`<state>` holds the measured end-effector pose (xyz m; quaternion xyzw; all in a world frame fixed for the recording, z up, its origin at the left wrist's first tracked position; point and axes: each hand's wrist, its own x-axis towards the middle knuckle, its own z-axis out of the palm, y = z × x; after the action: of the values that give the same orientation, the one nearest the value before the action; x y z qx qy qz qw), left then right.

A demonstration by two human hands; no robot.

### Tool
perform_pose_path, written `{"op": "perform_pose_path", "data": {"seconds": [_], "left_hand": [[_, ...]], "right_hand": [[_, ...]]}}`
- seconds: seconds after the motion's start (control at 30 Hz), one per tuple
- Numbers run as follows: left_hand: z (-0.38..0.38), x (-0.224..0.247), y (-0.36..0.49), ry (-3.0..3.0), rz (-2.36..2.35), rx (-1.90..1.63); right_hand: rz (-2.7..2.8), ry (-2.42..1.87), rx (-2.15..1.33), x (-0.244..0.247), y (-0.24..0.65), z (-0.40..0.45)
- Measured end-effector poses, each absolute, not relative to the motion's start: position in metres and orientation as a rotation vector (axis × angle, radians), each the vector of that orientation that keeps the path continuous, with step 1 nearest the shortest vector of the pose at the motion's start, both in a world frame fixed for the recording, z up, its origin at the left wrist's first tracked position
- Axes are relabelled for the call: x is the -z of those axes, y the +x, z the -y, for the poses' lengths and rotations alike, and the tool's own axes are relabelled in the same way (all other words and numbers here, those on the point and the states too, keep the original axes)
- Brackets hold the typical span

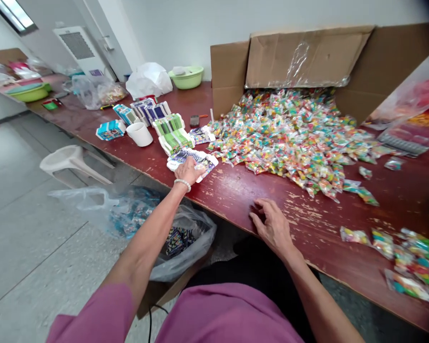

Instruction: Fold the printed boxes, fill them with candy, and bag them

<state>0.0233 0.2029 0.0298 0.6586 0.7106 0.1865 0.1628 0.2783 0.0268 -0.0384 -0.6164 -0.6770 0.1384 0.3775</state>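
Observation:
My left hand [188, 171], with a beaded bracelet at the wrist, reaches onto flat printed cartons [208, 162] near the table's front edge; its fingers rest on them, slightly curled and apart. My right hand [271, 224] hovers over or rests on the red table's front edge, fingers apart, with nothing in it. Stacked green flat cartons [174, 133] lie just beyond my left hand. A large heap of small wrapped colourful packets [289, 138] spreads from an open cardboard box [307, 57] behind my right hand.
A white roll [139, 134], blue cartons [110, 129] and a green basin [187, 77] stand further left. More packets [414, 262] lie at the right. Below the table edge are plastic bags [186, 243] and a white stool [71, 162].

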Motion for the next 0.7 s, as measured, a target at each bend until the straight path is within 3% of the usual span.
{"op": "perform_pose_path", "data": {"seconds": [0.17,0.3,0.47,0.57,0.7], "left_hand": [[-0.127,-0.026,0.041,1.716,-1.72,-0.63],[-0.038,-0.013,0.065,1.307,-1.072,-0.711],[0.009,-0.008,0.089,0.749,-0.595,-0.396],[0.008,-0.011,0.096,0.79,-0.553,-0.378],[0.007,-0.014,0.101,1.088,-0.704,-0.533]], "right_hand": [[1.21,-1.5,-0.921,0.02,0.267,-0.015],[0.875,-1.219,-1.313,0.001,0.249,0.001],[0.918,-1.169,-1.481,-0.016,0.248,0.019],[1.02,-1.22,-1.503,-0.019,0.248,0.025],[1.157,-1.388,-1.258,-0.013,0.237,0.026]]}}
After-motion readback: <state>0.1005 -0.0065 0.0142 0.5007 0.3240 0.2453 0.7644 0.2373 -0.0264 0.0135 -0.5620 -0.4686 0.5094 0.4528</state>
